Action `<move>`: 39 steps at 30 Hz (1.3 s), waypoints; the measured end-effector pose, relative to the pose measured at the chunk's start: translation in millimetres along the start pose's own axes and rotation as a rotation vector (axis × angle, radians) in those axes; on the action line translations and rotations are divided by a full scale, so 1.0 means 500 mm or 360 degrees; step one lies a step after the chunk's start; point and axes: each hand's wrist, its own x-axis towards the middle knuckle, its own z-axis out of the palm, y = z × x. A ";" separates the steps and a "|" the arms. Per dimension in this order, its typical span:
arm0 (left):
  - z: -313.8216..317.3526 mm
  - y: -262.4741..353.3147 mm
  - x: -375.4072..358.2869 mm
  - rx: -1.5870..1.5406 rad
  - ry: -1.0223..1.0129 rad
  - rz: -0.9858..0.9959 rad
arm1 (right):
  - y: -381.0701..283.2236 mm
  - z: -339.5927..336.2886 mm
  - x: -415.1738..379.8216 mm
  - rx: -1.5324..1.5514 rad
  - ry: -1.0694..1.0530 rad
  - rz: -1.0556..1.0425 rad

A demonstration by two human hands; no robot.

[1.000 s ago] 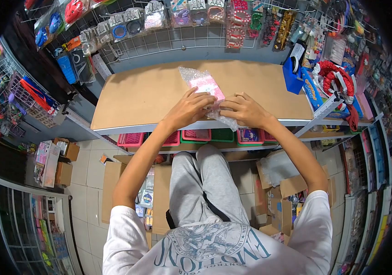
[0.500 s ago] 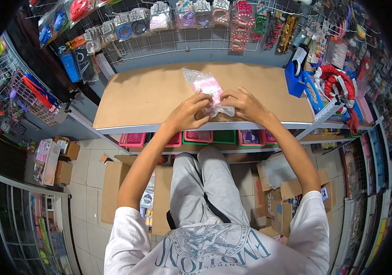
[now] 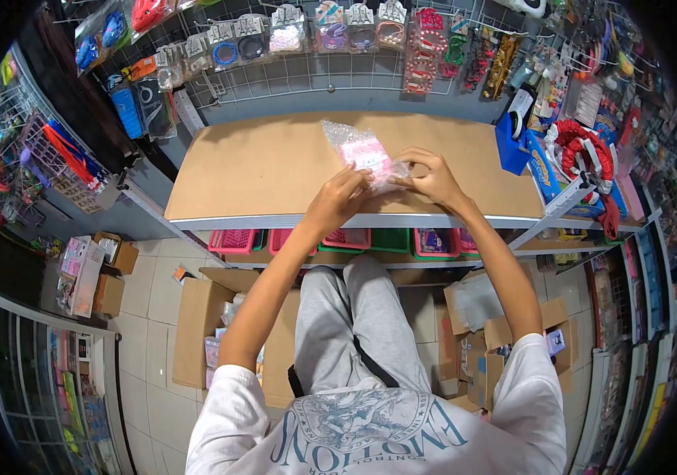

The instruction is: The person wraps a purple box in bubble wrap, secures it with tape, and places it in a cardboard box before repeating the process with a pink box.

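A pink and white packet (image 3: pixel 365 153) rests on the brown shelf top, inside a clear bubble-wrap bag (image 3: pixel 340 133). The bag's far end points up and to the left. My left hand (image 3: pixel 340 198) has its fingers closed on the packet's near left side. At the near right end, my right hand (image 3: pixel 433 180) pinches the clear wrap between thumb and fingers. What the packet contains cannot be made out.
The shelf top (image 3: pixel 259 170) has a metal front edge. A blue holder (image 3: pixel 510 146) and red scrunchies (image 3: pixel 584 150) stand at the right. Baskets (image 3: pixel 436 242) sit below; opened cartons (image 3: pixel 192 332) flank my legs. Packaged accessories hang on a wire rack (image 3: pixel 307 91).
My right hand has shifted slightly right with the wrap's end. My left hand's fingers have drawn together on the packet, and more of its pink surface shows.
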 end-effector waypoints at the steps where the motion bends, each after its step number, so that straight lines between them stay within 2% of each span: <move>1: 0.002 0.003 0.000 -0.0037 0.0014 -0.0066 | -0.004 -0.005 -0.003 0.0028 0.0071 0.0031; 7: 0.020 0.016 -0.002 -0.0168 0.0193 -0.0203 | 0.019 -0.007 -0.017 0.0102 0.0061 0.0289; 10: 0.026 0.016 0.002 -0.0169 0.0275 -0.0136 | 0.006 0.015 -0.002 0.0441 0.0129 0.0464; 13: 0.029 0.018 0.003 -0.0195 0.0295 -0.0150 | 0.043 0.035 0.007 0.0805 0.0100 0.0813; 19: 0.030 0.023 0.000 -0.0163 0.0259 -0.0278 | 0.048 0.063 0.014 0.0994 0.0232 0.0781; 23: 0.034 0.035 0.006 -0.0234 0.0356 -0.0338 | 0.050 0.072 0.012 0.0799 0.0330 0.0724; 26: 0.037 0.029 0.008 -0.0154 0.0368 -0.0263 | 0.041 0.074 0.012 0.0801 0.0327 0.0812; 31: 0.041 0.032 0.010 -0.0127 0.0362 -0.0314 | 0.029 0.086 0.016 0.0900 0.0415 0.0987; 38: 0.033 0.025 0.017 0.0008 0.0408 -0.0116 | 0.089 0.091 0.043 0.0601 0.0360 0.0880; 39: 0.029 0.025 0.017 -0.0031 0.0316 -0.0152 | 0.087 0.089 0.047 0.0531 0.0353 0.0915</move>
